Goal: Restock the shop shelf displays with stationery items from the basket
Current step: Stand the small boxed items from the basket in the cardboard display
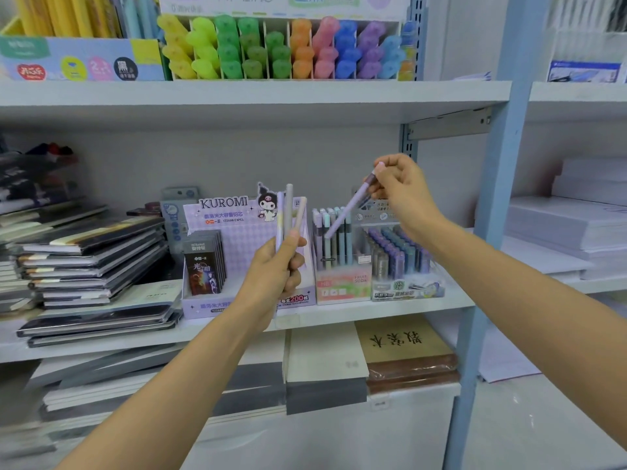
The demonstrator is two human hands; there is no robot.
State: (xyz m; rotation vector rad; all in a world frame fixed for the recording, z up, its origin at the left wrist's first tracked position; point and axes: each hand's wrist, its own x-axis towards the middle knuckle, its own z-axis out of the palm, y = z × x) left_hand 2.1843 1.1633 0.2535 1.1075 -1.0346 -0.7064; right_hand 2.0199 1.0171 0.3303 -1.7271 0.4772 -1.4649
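Pale grey metal shelf (339, 315) bearing cardboard display boxes; slim pens are held in both hands.
Three slender cylindrical pens (289, 205), lilac, grey and beige, are gripped upright in the curled left hand (271, 276) before the printed Kuromi box (237, 228); one smooth lilac pen (349, 207) is pinched near its upper end by the right hand (400, 195) and slanted downward, its lower tip set among the upright pastel pens (347, 239) of the Fruit Soda box (342, 286); rounded bright highlighters (281, 49) are ranked above; flat notebooks (91, 259) are stacked at left.
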